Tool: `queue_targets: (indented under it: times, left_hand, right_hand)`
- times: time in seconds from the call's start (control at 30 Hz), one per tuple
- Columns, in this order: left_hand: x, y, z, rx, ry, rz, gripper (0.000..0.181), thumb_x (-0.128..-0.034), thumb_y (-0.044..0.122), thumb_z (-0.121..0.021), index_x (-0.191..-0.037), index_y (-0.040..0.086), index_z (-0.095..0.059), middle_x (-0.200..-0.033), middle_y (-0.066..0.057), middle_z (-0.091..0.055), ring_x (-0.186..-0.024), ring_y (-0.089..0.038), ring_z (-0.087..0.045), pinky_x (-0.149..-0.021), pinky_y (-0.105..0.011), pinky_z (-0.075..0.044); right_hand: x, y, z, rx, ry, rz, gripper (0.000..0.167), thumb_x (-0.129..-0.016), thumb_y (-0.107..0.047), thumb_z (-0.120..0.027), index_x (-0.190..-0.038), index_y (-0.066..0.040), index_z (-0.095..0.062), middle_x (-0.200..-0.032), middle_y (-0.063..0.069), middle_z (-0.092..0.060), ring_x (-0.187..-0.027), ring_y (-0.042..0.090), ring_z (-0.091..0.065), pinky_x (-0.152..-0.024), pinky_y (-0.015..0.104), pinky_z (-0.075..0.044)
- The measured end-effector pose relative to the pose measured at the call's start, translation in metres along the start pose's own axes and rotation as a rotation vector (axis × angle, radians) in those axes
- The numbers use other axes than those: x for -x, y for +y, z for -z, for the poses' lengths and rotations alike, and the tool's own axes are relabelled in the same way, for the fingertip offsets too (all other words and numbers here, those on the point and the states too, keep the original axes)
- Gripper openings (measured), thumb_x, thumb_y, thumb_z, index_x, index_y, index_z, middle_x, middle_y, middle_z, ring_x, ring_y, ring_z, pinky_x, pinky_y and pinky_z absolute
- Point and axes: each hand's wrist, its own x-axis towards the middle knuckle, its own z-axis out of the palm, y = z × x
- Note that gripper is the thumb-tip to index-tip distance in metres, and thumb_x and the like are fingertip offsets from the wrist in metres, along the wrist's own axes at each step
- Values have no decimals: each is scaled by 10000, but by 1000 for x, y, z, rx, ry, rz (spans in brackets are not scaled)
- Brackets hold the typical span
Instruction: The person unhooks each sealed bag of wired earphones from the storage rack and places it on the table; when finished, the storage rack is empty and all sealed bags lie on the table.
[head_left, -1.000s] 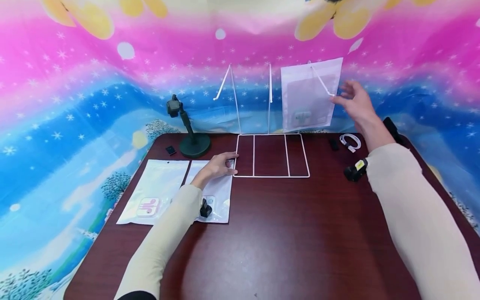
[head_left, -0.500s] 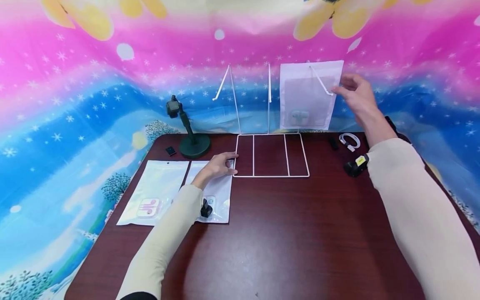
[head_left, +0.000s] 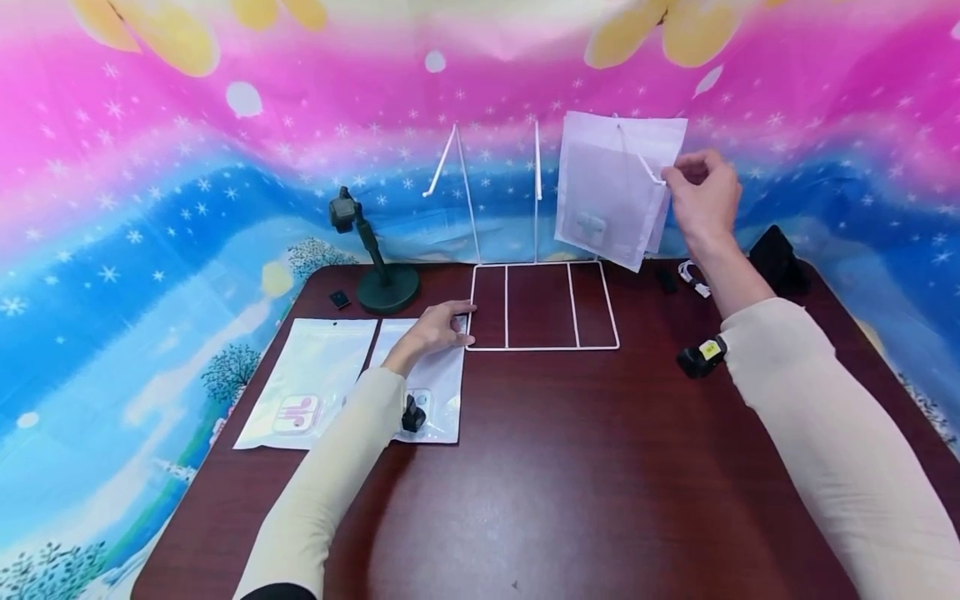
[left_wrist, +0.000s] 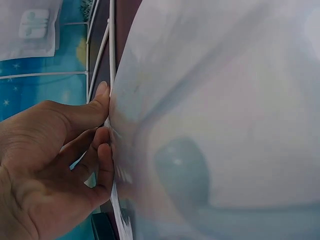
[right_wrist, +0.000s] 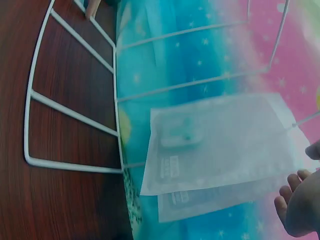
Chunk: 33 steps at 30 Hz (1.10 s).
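Note:
In the head view, the white wire rack (head_left: pixel 543 349) stands at the table's back. Its left base bar is under the thumb and fingertips of my left hand (head_left: pixel 431 332); in the left wrist view this hand (left_wrist: pixel 55 165) presses along the bar. Two white pouches (right_wrist: pixel 215 145) hang overlapped on the right hook, each with a small case inside; the front pouch (head_left: pixel 607 192) tilts. Beside the hook's tip is my right hand (head_left: pixel 705 196), thumb and index finger close together. In the right wrist view, its fingers (right_wrist: pixel 287 192) are loosely bent by the pouches' upper edge, with contact unclear.
Two more white pouches (head_left: pixel 315 367) with earphone cases lie at the left, one partly under my left forearm. A dark green stand (head_left: pixel 387 289) and a small black square (head_left: pixel 340 299) are behind them. A white cable (head_left: pixel 693 279) and black objects lie at the back right.
The front pouch has swung out of line with the one behind, its lower edge shifting forward and tilting. My right hand's fingers have bent closer at the hook's tip. My left hand has stayed put.

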Motion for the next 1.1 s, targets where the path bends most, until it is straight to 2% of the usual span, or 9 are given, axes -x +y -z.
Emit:
queue_targets:
  times: [0.03,0.1,0.17,0.23,0.33,0.4,0.5,0.8,1.1]
  left_hand:
    - [0,0,0,0,0,-3,672,-936,103,-784,-1548,112,-507,-1467,-125,-550,-855,-205,-552,-944,-372,-468]
    - [-1,0,1,-4,-4,-5,674,-936,109,-785,-1549,110,-505,-1543,-117,-501,-849,-201,-554,-962,-376,-467]
    - [-1,-1,0,-11,-7,-8,673,-938,112,-783,-1550,107,-503,-1603,-107,-446,-847,-196,-556,-975,-379,-464]
    - [0,-1,1,-10,-7,-4,675,-938,113,-783,-1552,111,-500,-1598,-108,-450,-849,-200,-557,-973,-382,-468]
    - [0,-2,1,-5,-1,-1,673,-940,112,-780,-1552,112,-500,-1601,-108,-446,-857,-207,-560,-970,-380,-470]
    - [0,-2,2,1,-1,0,674,-941,111,-778,-1554,114,-498,-1603,-109,-444,-866,-211,-561,-972,-383,-468]
    - [-1,-3,2,0,-4,-6,673,-942,116,-779,-1554,116,-499,-1620,-108,-425,-867,-209,-560,-980,-387,-460]
    - [-1,-2,0,-3,1,6,680,-930,126,-793,-1549,138,-512,-1582,-105,-459,-880,-207,-557,-966,-374,-466]
    - [0,-1,1,-6,-10,-3,664,-944,115,-777,-1550,122,-506,-1632,-94,-411,-851,-199,-545,-971,-373,-446]
  right_hand:
    - [2,-1,-2,-39,4,2,77,-947,-247,-739,-991,-201,-694,-876,-152,-574,-888,7,-537,-847,204,-444]
    - [4,-2,-4,-125,-2,0,153,-939,-197,-753,-886,-228,-613,-835,-136,-573,-859,24,-537,-814,212,-440]
    - [5,-4,-7,-198,-26,-20,203,-943,-159,-755,-873,-229,-578,-837,-124,-600,-872,50,-566,-823,233,-449]
    - [7,-7,-8,-230,-51,-52,181,-960,-152,-747,-928,-231,-588,-937,-57,-685,-935,105,-612,-887,267,-481]
    - [10,-9,-6,-279,-84,-83,172,-968,-106,-731,-1047,-229,-642,-1058,-4,-720,-991,151,-648,-927,311,-513]
    - [12,-10,-3,-303,-93,-71,222,-960,-76,-733,-1119,-224,-684,-1071,15,-725,-975,160,-655,-888,297,-544]
    - [17,-9,6,-364,-107,-49,276,-946,-37,-734,-1167,-201,-730,-951,-29,-702,-884,134,-651,-750,222,-551]
    - [39,-6,32,-409,-95,-8,239,-948,-101,-754,-1163,-202,-777,-912,-19,-703,-778,110,-674,-617,187,-565]
    - [65,0,55,-430,-66,12,253,-934,-99,-771,-1177,-170,-786,-891,-13,-705,-768,115,-671,-593,189,-550]
